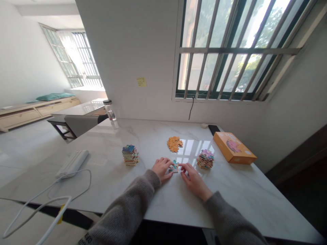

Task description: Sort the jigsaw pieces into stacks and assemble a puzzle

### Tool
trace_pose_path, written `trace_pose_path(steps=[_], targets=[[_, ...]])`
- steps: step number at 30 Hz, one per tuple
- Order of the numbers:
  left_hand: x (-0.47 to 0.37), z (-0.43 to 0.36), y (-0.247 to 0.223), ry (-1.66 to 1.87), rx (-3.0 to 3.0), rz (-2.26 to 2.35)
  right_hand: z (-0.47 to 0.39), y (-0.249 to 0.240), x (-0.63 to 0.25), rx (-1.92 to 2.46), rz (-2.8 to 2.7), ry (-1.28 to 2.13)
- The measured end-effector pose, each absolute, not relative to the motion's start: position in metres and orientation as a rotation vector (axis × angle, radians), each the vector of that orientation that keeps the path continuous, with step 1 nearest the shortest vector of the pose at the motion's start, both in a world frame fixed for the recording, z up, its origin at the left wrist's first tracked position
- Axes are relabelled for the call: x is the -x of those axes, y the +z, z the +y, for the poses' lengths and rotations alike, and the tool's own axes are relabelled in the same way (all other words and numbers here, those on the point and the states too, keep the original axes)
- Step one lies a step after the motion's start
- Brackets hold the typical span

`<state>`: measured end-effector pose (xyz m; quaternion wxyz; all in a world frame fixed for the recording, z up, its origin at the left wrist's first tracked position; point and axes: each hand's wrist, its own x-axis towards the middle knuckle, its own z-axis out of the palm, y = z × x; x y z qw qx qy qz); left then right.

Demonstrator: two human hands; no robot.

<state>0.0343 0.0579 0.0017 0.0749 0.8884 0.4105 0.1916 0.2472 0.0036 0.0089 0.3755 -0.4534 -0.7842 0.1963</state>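
Several small jigsaw puzzle pieces (175, 165), teal and pale, lie together on the white table between my hands. My left hand (162, 169) curls over their left side, its thumb and index finger closed about the edge of the pieces. From the right, my right hand (193, 180) reaches in with the index fingertip touching the pieces, while its thumb stays apart below. Beyond my left hand stands a puzzle-piece stack (130, 155) with a blue top. A second puzzle-piece stack (205, 159), purple on top, rises beside my right hand. Farther back is an orange puzzle-piece heap (174, 144).
An orange box (233, 148) and a black phone (214, 129) lie at the right. A white power strip (73, 164) with looping cables (89, 180) occupies the left side. A clear bottle (110, 110) stands at the back left corner, near the wall.
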Motion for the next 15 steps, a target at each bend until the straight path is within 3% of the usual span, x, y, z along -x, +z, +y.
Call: trace_pose_path(steps=[15], targets=[[-0.035,0.042,-0.006,1.06,-2.341,0.847,0.0,0.015,-0.246,1.032,-2.004,0.621]])
